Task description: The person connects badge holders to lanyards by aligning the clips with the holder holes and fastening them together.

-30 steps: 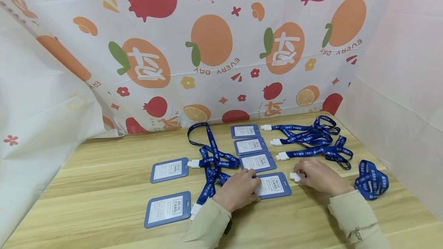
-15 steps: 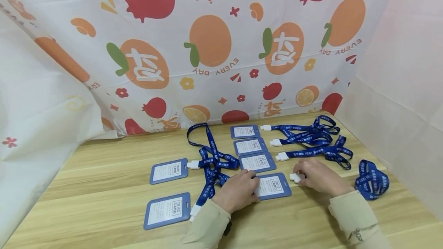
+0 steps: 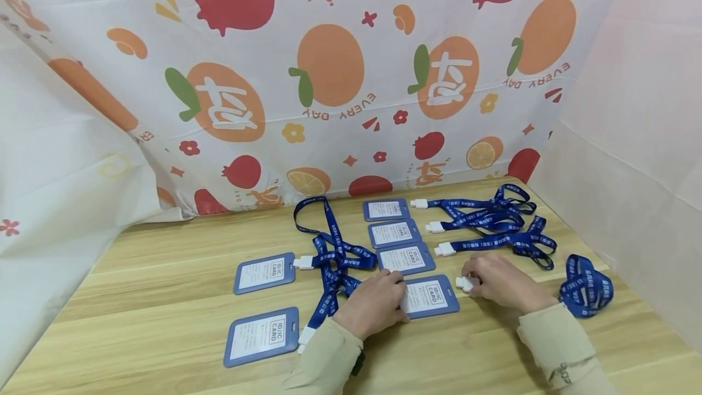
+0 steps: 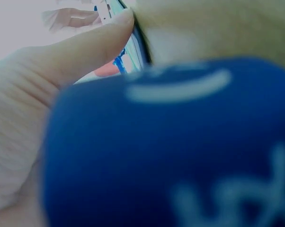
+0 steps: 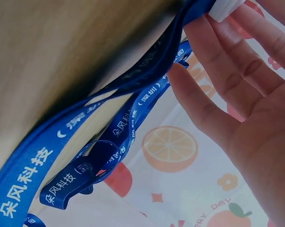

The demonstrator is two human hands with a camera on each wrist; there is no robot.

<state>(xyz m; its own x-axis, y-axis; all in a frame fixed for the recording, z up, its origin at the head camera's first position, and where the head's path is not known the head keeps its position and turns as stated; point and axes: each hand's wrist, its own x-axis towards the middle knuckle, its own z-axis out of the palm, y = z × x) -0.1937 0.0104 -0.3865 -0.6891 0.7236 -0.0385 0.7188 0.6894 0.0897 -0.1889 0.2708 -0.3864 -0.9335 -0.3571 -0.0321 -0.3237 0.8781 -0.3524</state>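
Note:
My left hand (image 3: 375, 303) grips the left end of a blue ID badge holder (image 3: 430, 296) lying flat on the table. In the left wrist view the thumb (image 4: 93, 49) lies along the holder's edge; a blurred blue shape blocks much of that view. My right hand (image 3: 499, 282) pinches the white plastic clip (image 3: 465, 284) of a blue lanyard, just right of the holder's slotted end. Clip and holder are apart. The right wrist view shows that lanyard's printed strap (image 5: 26, 175) running away from the fingers; its coiled loop (image 3: 587, 288) lies right of the hand.
Three more badge holders (image 3: 406, 259) lie in a column behind, each facing a lanyard (image 3: 493, 242) with a white clip. On the left, two holders (image 3: 262, 335) lie beside lanyards (image 3: 334, 261) with overlapping straps. A fruit-print cloth (image 3: 329, 139) hangs behind the wooden table (image 3: 164, 249).
The head view has shifted slightly, moving the whole scene a little left. Both hands keep their places on the badge holder and the clip.

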